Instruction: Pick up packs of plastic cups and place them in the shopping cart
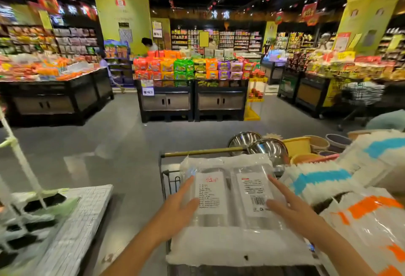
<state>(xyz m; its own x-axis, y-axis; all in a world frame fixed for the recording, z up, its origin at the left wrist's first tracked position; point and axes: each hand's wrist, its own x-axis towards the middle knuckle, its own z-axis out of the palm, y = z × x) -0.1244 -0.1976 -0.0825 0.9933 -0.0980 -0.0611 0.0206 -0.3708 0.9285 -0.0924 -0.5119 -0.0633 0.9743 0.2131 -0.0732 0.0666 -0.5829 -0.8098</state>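
Observation:
A clear plastic pack of white goods (232,240) with two white printed labels lies on top of a shopping cart (171,179) in front of me. My left hand (179,205) rests on the pack's left side with straight fingers, touching the left label. On the pack's right side my right hand (287,205) lies flat, its fingers spread beside the barcode label. Neither hand curls round the pack.
Wrapped striped towels, blue (324,179) and orange (370,207), lie at the right with steel bowls (269,148) and yellow basins (298,146) behind. A white board (81,221) and bagged dark goods sit lower left. Display stands of snack packs (190,67) ring the grey floor; a person (149,44) stands far off.

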